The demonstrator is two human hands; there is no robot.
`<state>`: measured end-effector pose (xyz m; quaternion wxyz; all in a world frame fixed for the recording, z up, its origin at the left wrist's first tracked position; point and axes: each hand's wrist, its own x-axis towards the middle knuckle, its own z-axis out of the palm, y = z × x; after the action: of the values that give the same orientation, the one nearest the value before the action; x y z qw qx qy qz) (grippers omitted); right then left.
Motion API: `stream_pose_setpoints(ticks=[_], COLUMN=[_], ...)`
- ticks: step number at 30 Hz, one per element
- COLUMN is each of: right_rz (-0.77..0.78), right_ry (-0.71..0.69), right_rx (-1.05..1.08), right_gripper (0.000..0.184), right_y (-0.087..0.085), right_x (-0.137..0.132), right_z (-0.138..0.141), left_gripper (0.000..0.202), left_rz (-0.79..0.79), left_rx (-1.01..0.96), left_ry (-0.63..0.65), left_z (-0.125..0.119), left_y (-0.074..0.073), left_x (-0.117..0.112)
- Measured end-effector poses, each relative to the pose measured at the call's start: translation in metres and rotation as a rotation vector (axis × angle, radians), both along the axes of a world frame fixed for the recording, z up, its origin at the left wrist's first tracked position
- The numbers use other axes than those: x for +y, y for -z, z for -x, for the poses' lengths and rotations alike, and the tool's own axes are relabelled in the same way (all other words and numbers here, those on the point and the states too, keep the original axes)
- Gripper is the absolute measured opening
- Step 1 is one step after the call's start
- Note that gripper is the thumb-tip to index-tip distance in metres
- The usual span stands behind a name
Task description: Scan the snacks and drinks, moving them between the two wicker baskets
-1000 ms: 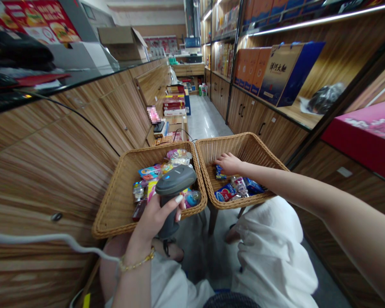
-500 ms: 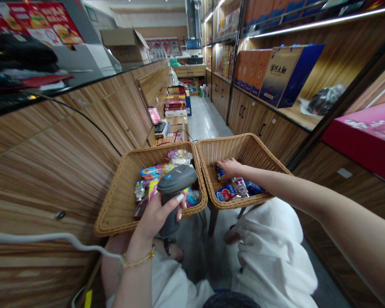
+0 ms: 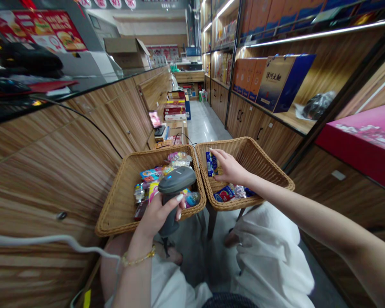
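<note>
Both my hands are busy. My right hand [image 3: 232, 170] is inside the right basket [image 3: 271, 166], fingers closed on a small blue packet [image 3: 210, 164]. The packet stands upright between my thumb and fingertips, by the basket's left wall, above the other snacks [image 3: 226, 193]. My left hand [image 3: 155, 214] is wrapped tight around the grey scanner [image 3: 176, 184], over the front edge of the left basket [image 3: 115, 207].

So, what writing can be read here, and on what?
"洋河大曲", as it seems: gold and blue box on the shelf.
Red posters: too blurred.
Blue packet in the right hand: too small.
Scanner in the left hand: mark unreadable.
Snack packets in the left basket: too small.
</note>
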<state>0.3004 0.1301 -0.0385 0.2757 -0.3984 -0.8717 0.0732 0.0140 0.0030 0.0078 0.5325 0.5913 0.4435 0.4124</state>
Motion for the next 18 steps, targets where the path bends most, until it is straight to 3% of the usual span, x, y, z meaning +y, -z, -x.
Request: stream_pose_setpoints(ticks=[10,18], right_rz=[-0.076,-0.189], right_ry=[0.179,0.158], right_rx=[0.087,0.054], right_gripper=[0.097,0.094], right_y=[-0.005,-0.007], right_x=[-0.011,-0.022], right_z=[0.003,0.003], left_gripper=[0.031,0.029], left_rz=[-0.001,-0.025], left_rx=[-0.017,-0.035], left_ry=[-0.017,-0.008], left_z=[-0.002,-0.003], left_y=[0.0,0.001], left_x=[-0.001,-0.001])
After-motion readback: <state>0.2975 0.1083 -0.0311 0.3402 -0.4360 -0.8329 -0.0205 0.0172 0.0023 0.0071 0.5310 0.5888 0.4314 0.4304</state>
